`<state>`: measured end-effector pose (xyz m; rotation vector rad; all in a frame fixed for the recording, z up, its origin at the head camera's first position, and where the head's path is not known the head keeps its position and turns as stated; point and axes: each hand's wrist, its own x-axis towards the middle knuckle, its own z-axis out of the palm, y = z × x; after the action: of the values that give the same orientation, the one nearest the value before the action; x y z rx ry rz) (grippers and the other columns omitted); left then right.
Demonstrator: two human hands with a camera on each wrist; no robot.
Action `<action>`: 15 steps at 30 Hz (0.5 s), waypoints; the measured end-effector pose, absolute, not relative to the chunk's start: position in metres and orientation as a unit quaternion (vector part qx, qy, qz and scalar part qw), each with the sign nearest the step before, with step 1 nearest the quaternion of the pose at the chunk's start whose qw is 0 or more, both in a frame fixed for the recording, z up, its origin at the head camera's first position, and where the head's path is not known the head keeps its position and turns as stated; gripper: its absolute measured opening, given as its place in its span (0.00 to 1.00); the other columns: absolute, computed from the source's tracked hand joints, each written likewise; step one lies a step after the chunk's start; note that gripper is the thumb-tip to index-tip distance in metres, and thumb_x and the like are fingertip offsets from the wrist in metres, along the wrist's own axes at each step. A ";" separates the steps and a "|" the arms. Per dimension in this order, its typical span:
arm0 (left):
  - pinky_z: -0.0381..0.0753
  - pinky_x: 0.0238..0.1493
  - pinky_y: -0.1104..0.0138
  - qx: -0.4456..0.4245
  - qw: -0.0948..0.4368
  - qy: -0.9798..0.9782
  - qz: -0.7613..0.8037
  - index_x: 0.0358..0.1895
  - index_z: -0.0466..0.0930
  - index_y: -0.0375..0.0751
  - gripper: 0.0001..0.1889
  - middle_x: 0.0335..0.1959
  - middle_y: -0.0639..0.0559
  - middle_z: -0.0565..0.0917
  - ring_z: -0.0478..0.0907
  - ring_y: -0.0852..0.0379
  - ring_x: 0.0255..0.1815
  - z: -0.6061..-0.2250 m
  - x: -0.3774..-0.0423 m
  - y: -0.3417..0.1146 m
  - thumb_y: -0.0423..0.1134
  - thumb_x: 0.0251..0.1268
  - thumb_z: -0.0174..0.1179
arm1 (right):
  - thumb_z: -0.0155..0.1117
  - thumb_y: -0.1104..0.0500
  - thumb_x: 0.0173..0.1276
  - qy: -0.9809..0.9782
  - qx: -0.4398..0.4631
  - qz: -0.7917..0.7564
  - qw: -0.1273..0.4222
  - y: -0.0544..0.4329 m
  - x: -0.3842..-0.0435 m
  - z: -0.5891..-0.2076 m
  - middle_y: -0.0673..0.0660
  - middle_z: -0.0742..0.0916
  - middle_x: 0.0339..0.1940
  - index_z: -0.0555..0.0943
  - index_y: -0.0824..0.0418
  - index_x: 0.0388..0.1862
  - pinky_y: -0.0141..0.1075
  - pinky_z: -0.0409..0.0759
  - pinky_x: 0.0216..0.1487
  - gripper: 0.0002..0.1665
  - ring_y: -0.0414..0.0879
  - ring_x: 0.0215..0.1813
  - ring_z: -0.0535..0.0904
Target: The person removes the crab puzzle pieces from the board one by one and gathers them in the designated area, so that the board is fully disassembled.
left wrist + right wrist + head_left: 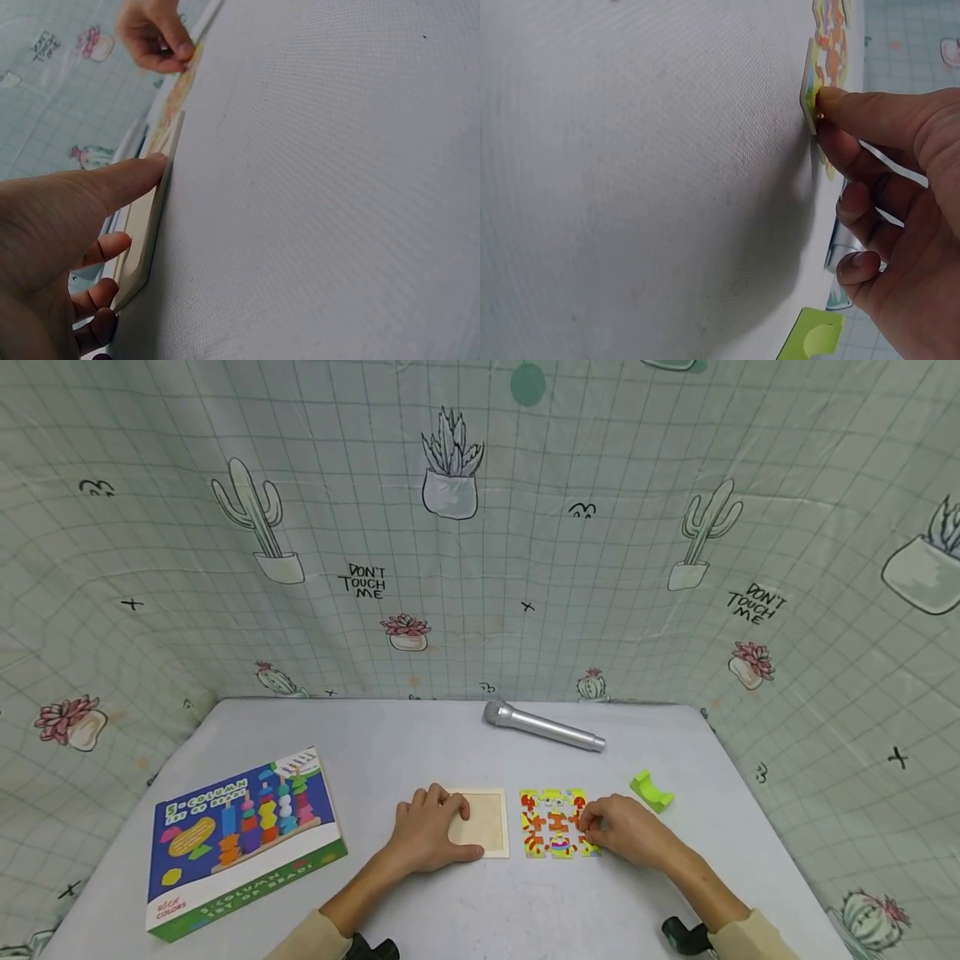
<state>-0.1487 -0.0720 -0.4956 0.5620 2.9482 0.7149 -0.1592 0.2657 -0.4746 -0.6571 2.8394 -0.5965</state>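
A shallow wooden puzzle tray (483, 823) with a raised rim lies bare on the table. My left hand (429, 829) holds it from the left, thumb (142, 178) along the near rim and fingers bent at the other side. To the tray's right, several colourful puzzle pieces (557, 821) lie in a loose square with small gaps. My right hand (626, 829) is at the right side of that group. Its thumb and forefinger pinch a puzzle piece (808, 88) at the near corner; they cover part of it.
Behind the pieces lies a silver microphone (543, 725). A green curved block (652, 791) sits just beyond my right hand. On the left lies a large bead-set box (243, 843). A patterned cloth (480, 568) hangs along the table's back and sides.
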 end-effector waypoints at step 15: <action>0.63 0.46 0.48 0.180 0.029 0.953 0.241 0.40 0.74 0.55 0.25 0.40 0.53 0.67 0.65 0.50 0.45 -0.495 -0.148 -0.073 0.62 0.47 0.74 | 0.72 0.62 0.63 0.952 -0.203 -0.214 0.087 0.265 -0.159 -0.475 0.38 0.81 0.27 0.83 0.49 0.33 0.34 0.73 0.39 0.08 0.35 0.33 0.73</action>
<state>-0.1476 -0.0732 -0.4949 0.5548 2.9412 0.7448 -0.1590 0.2648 -0.4754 -0.6040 2.8347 -0.6390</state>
